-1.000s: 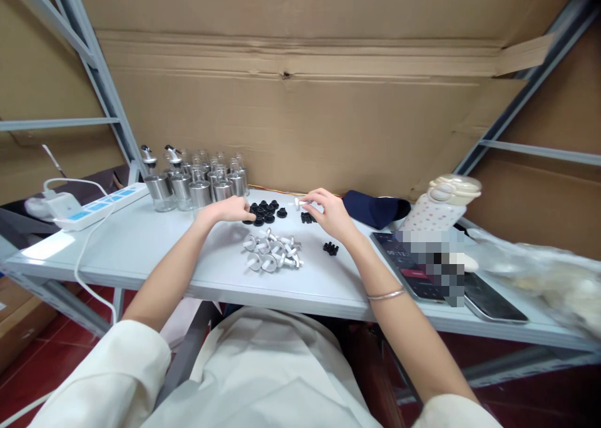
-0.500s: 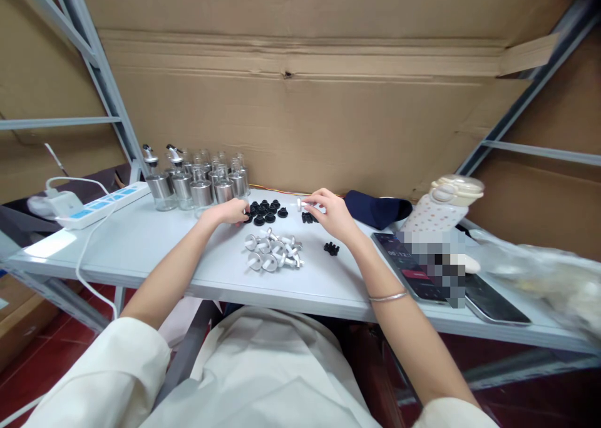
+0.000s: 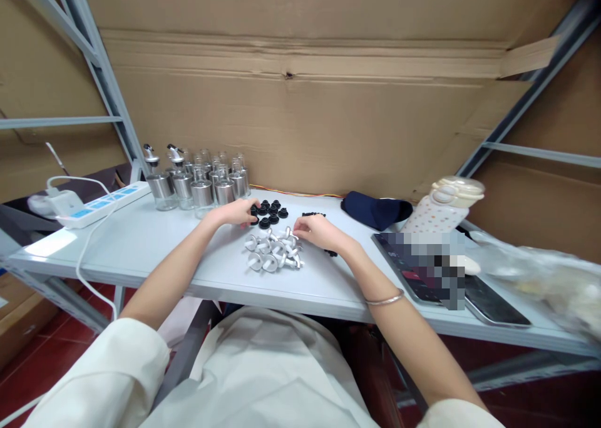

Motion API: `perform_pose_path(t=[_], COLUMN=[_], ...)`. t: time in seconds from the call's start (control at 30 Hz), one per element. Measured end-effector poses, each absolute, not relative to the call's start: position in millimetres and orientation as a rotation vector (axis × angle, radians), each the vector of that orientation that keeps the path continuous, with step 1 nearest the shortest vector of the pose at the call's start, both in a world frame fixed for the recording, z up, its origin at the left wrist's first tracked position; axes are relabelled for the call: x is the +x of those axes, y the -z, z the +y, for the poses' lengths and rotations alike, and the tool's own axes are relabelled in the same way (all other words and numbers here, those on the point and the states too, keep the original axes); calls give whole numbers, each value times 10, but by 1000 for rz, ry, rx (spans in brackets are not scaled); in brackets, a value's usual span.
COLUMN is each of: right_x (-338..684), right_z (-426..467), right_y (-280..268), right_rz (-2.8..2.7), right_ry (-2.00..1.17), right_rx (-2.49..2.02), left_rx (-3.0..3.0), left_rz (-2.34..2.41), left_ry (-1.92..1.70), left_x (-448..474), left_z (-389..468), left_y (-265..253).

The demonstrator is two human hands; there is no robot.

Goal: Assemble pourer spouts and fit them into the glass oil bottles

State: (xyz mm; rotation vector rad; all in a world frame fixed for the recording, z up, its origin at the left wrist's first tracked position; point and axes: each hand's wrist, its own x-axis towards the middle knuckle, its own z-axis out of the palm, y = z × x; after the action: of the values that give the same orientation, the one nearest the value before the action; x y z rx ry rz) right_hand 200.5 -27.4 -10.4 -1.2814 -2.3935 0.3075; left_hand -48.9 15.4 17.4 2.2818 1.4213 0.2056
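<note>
My left hand rests at the left side of a cluster of black rubber stoppers, its fingers curled on a stopper at the edge. My right hand is pinched at the upper right of a heap of silver-and-white pourer parts. At its fingertips is one pourer part, with a metal disc and a white stem. Small black pieces lie just behind the right hand. More small black pieces are partly hidden under the right wrist.
Several glass bottles with steel bands stand at back left, two with pourers fitted. A power strip lies left of them. To the right are a dark blue cap, a dotted bottle, phones and a plastic bag.
My right hand has come down and slightly left, from beside the small black pieces to the heap of pourer parts. My left hand has shifted slightly right against the stoppers.
</note>
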Motion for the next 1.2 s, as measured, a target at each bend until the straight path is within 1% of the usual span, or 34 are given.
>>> perform_pose_path(t=[0.13,0.27,0.37,0.53,0.6,0.67,0.73,0.8,0.83,0.87,0.9,0.97,1.07,1.13,1.2], right_x=[1995,1990,1980,1970,1971,1976,1985,1994,1996,1997,1997,1995,1994,2000,2008], right_z=[-271,-277,-299,-341,-347,-346,-338,-329,-324,-321,-318,-315,-313,-311,-306], right_y=[125,120,98,40,23,11,4,-2,-4,-6,-8,-10,-9,-5,2], right_rz=[-2454,-2481,-2452,-2431,-2426,-2401,-2358,-2298,-2268,-2243,-2221,-2193,-2166,-2159,-2156], right_ry=[-341,-495,-589,-668,-675,-626,-569,-541,-536,-531,-520,-489,-441,-411,-383], right_rx=[-1215,-1145,-1170,-1261,-1283,-1301,-1293,-1265,-1250,-1236,-1222,-1193,-1166,-1169,-1168], left_rx=[2249,2181,2208,2148,2104,2084,2042,1887,1736,1632,1562,1494,1643,1803,2018], left_rz=[1191,946,918,931,942,940,953,1013,1087,1134,1165,1253,1521,1595,1683], left_ry=[-211,-25,58,14,-142,-469,-980,-1625,-2003,-2193,-2306,-2439,-2446,-2369,-2210], left_x=[-451,-437,-438,-439,-462,-524,-650,-852,-976,-1107,-1237,-1455,-1575,-1523,-1439], left_z=[44,15,34,35,27,55,142,283,361,437,505,606,684,720,767], left_y=[-269,-266,-220,-204,-252,-326,-404,-466,-484,-490,-483,-423,-240,-92,43])
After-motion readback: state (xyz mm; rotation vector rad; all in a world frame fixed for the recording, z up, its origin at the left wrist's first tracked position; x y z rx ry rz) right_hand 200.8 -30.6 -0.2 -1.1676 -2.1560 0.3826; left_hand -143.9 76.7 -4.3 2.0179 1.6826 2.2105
